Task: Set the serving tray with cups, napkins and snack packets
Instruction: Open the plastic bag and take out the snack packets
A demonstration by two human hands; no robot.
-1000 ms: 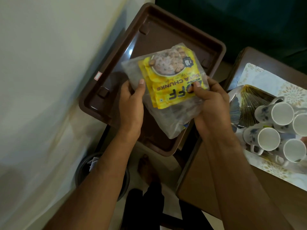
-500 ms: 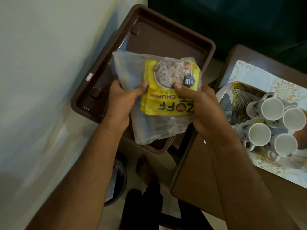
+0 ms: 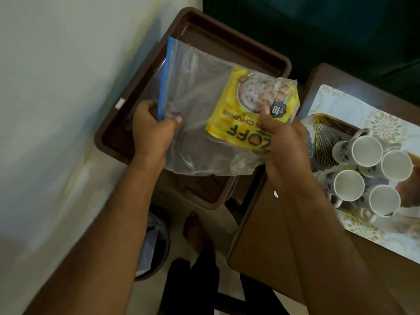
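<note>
A clear zip bag (image 3: 197,92) with a blue seal strip is held above the brown serving tray (image 3: 227,46). Inside its right end sits a yellow snack packet (image 3: 245,123). My left hand (image 3: 152,130) pinches the bag at the blue seal edge. My right hand (image 3: 281,142) grips the packet end through the plastic, thumb on the packet. Several white cups (image 3: 368,171) lie on their sides on a patterned mat (image 3: 341,101) to the right, beside a gold fan-shaped stack of napkins (image 3: 327,139).
The mat lies on a brown wooden table (image 3: 261,246) at the right. A white wall (image 3: 56,110) runs along the left. A dark bin (image 3: 156,242) stands on the floor below the tray, near my foot (image 3: 195,233).
The bag has been turned and stretched out sideways; my left hand shifted to the blue seal edge and my right hand moved right with the packet end.
</note>
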